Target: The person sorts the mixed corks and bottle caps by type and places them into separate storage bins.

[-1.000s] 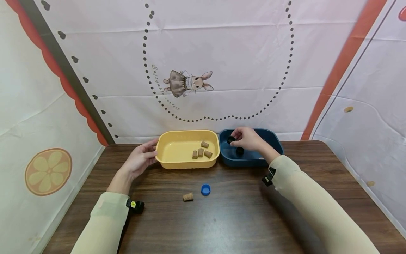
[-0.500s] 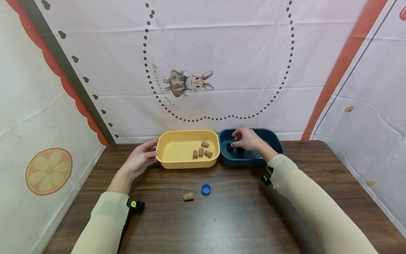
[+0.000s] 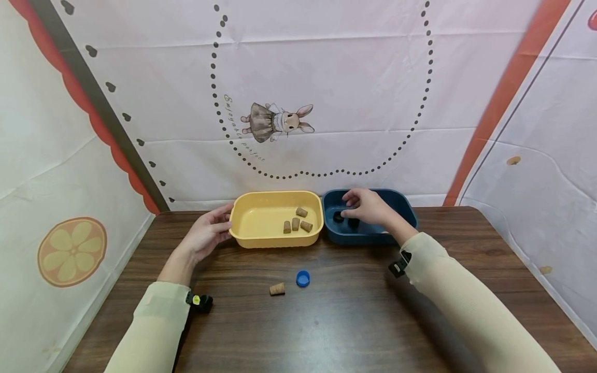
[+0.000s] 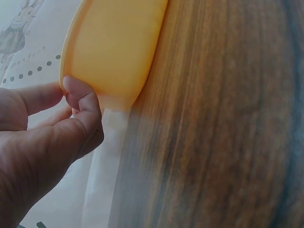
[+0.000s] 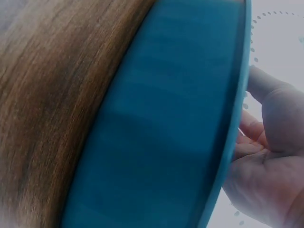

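Observation:
My left hand [image 3: 208,234] holds the left end of a yellow plastic bin [image 3: 252,241], thumb and fingers at its rim. The left wrist view shows the thumb tip [image 4: 72,85] on that rim. Several cork stoppers [image 3: 296,224] lie in the bin's right half. Over the dark blue bin [image 3: 364,239] is my right hand [image 3: 368,207], fingers loosely bent, with nothing seen between them. Just below its thumb sits a black bottle cap [image 3: 338,217]; another black cap [image 3: 353,223] lies beside it, partly covered. In the right wrist view the blue bin's wall [image 5: 161,104] hides the fingertips.
On the brown wooden table [image 3: 326,331], in front of the yellow bin, lie a cork [image 3: 277,289] and a blue bottle cap [image 3: 303,278]. Both bins stand side by side against the printed cloth [image 3: 364,103] behind the table.
The black cap that my right hand pinched has gone down onto the blue bin's floor, and the fingers have let go of it. My left hand has not moved.

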Action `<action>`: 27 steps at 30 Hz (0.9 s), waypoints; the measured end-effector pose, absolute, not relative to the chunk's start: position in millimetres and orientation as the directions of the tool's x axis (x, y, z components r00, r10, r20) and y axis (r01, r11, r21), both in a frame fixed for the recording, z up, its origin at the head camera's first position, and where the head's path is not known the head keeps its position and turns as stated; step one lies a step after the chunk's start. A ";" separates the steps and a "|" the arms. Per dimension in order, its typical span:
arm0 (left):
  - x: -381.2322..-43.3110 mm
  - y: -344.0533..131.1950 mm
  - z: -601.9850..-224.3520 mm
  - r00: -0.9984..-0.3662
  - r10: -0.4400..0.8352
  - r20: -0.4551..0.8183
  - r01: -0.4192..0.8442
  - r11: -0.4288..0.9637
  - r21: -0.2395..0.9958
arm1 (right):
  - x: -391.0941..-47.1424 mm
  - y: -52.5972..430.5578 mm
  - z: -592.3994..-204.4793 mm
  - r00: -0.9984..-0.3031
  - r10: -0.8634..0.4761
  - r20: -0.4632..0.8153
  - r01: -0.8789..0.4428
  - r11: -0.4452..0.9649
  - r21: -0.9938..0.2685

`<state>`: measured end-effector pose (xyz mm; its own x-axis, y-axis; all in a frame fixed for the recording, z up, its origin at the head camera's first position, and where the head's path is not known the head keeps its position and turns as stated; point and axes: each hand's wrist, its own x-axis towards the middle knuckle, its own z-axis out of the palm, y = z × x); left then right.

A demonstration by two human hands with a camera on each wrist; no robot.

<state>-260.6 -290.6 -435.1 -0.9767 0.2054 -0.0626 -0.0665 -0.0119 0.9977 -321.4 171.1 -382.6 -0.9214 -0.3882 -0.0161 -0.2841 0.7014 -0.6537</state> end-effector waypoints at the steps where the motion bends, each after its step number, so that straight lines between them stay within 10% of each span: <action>1: -260.3 -290.6 -435.1 -0.977 0.205 -0.063 -0.068 -0.013 0.998 | -319.8 171.7 -381.8 -0.922 -0.387 -0.015 -0.283 0.699 -0.657; 27: -260.9 -290.0 -435.3 -0.977 0.202 -0.067 -0.070 -0.007 0.998 | -270.5 169.7 -365.0 -0.874 -0.472 0.117 -0.407 0.578 -0.708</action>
<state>-260.9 -290.0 -435.3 -0.9771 0.2019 -0.0671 -0.0700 -0.0072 0.9975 -270.5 169.7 -365.0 -0.8736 -0.4723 0.1172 -0.4071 0.5775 -0.7076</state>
